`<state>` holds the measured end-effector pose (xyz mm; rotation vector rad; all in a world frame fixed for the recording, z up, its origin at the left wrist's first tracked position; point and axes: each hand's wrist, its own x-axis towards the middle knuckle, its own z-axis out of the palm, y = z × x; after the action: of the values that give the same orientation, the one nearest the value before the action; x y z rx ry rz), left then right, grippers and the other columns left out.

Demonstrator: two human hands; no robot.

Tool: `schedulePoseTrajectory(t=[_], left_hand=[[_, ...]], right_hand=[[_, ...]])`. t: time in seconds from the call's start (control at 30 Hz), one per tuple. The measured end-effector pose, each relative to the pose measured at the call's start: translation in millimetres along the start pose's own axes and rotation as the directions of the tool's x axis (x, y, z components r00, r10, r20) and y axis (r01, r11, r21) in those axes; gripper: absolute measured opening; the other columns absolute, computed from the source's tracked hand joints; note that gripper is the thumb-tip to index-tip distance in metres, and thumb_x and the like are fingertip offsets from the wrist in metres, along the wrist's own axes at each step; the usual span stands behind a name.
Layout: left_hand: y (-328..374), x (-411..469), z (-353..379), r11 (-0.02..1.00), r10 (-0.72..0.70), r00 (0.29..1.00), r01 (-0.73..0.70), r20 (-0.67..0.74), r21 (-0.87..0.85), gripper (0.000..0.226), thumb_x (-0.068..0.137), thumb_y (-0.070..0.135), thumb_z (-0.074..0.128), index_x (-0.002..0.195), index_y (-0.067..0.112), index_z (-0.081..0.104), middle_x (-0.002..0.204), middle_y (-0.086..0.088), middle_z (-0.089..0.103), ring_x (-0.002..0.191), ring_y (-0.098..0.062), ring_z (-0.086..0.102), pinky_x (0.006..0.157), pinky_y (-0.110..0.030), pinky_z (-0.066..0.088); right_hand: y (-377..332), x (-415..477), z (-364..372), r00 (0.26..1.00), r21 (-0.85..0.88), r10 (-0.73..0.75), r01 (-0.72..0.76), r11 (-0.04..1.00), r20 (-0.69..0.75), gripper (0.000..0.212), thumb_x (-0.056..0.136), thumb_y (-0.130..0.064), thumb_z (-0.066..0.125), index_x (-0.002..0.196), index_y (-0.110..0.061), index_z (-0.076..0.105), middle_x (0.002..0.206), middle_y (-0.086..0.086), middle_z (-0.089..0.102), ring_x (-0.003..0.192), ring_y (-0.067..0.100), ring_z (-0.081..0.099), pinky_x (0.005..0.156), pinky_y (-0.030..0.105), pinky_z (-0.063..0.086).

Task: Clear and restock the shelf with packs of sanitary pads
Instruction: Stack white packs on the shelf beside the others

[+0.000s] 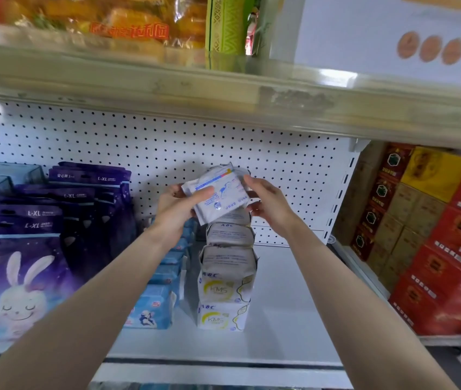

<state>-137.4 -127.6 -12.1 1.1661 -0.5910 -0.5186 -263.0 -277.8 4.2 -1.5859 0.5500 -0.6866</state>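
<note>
Nearest, the white metal shelf (280,327) lay smooth and glossy, with a broad bare strip on its right side. On its left stood soft purple bags (18,277) printed with a rabbit, then a line of small blue packs (157,302), all in crinkly plastic film. Just beside those ran a row of white packs (223,294), two high at the front, squarish and puffy, with yellow rings on their faces and folded film seams on top. Restocking seemed well begun but not finished: three kinds were lined up, while the right part of the shelf had room for more. Above the back of that row, both hands held one more white pack (221,197), flat, pillowy and tilted, marked in blue. The left hand (177,211) pinched its near corner with the thumb on top; the right hand (268,202) had its fingers (252,181) curled over the far edge. The pack was not yet set down. Behind stood a white pegboard (167,142), dotted with holes, and stiff red cartons (449,263) were stacked off to the right
</note>
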Motion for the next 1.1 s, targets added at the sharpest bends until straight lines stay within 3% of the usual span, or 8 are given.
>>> schedulePoseTrajectory(t=[0.1,0.23,0.4,0.57,0.67,0.8,0.93,1.1], left_hand=[[-1,0,7,0.997,0.050,0.998,-0.052,0.039,0.061,0.045,0.074,0.008,0.079,0.116,0.005,0.064,0.109,-0.010,0.072,0.099,-0.022,0.069,0.076,-0.030,0.056],[6,-2,15,0.993,0.074,0.993,-0.082,0.087,0.088,0.068,0.074,0.006,0.080,0.133,0.026,0.053,0.113,0.003,0.067,0.097,-0.008,0.063,0.076,-0.019,0.050],[7,-13,20,0.997,0.073,0.977,-0.079,0.202,0.020,0.080,0.055,0.014,0.083,0.129,0.024,0.057,0.120,-0.007,0.066,0.111,-0.021,0.063,0.096,-0.038,0.050],[3,-18,30,1.000,0.022,0.981,-0.018,0.192,-0.021,0.040,0.077,0.024,0.074,0.114,0.015,0.063,0.105,0.000,0.070,0.110,-0.020,0.063,0.098,-0.032,0.048],[5,-16,32,0.994,-0.051,0.983,0.033,0.175,0.105,0.020,0.089,0.038,0.065,0.108,0.032,0.058,0.116,-0.002,0.065,0.110,-0.022,0.063,0.100,-0.039,0.049],[6,-15,28,0.992,0.049,0.985,-0.067,0.166,0.105,0.035,0.091,0.021,0.066,0.124,0.028,0.056,0.119,-0.002,0.062,0.109,-0.020,0.063,0.084,-0.031,0.057],[2,-17,23,0.992,0.105,0.980,-0.115,0.169,0.055,0.045,0.084,0.002,0.070,0.126,0.015,0.059,0.118,0.008,0.062,0.110,-0.020,0.062,0.084,-0.035,0.058],[1,-13,25,0.998,0.031,0.997,-0.027,0.070,-0.051,0.046,0.086,0.015,0.070,0.128,0.006,0.051,0.120,-0.004,0.062,0.108,-0.018,0.064,0.090,-0.035,0.055]], right_hand=[[-4,-13,-3,0.998,0.011,0.027,-0.028,1.000,0.060,0.035,0.097,-0.041,0.057,0.107,-0.010,0.066,0.085,0.003,0.063,0.056,0.016,0.053,0.055,0.023,0.044],[-10,-23,-13,0.996,0.058,0.047,-0.051,0.997,0.075,0.046,0.095,-0.050,0.054,0.118,-0.013,0.066,0.103,0.006,0.067,0.080,0.024,0.069,0.071,0.032,0.057],[-20,-30,-12,0.991,0.052,0.102,-0.106,0.993,0.083,0.059,0.089,-0.065,0.051,0.128,-0.021,0.058,0.118,0.008,0.066,0.096,0.026,0.071,0.078,0.039,0.061],[-14,-36,-17,0.996,0.258,0.071,-0.083,0.963,0.055,0.036,0.088,-0.027,0.070,0.110,-0.010,0.049,0.114,0.011,0.061,0.097,0.031,0.068,0.074,0.044,0.060],[-10,-37,-12,0.998,0.356,-0.021,-0.004,0.934,0.066,0.038,0.083,-0.005,0.072,0.113,-0.013,0.050,0.112,0.009,0.063,0.100,0.028,0.065,0.080,0.043,0.059],[-13,-37,-6,0.992,0.360,-0.041,-0.005,0.933,0.121,0.035,0.088,-0.007,0.068,0.118,-0.019,0.057,0.113,0.003,0.064,0.103,0.024,0.064,0.094,0.044,0.055],[-20,-39,-7,0.998,0.217,0.009,-0.023,0.976,0.064,0.038,0.088,-0.042,0.068,0.117,-0.020,0.060,0.105,-0.001,0.065,0.095,0.022,0.068,0.072,0.038,0.060],[-13,-35,-11,1.000,0.342,-0.002,0.004,0.940,-0.007,0.026,0.090,-0.007,0.066,0.114,-0.015,0.059,0.098,0.005,0.064,0.085,0.023,0.064,0.068,0.036,0.060]])
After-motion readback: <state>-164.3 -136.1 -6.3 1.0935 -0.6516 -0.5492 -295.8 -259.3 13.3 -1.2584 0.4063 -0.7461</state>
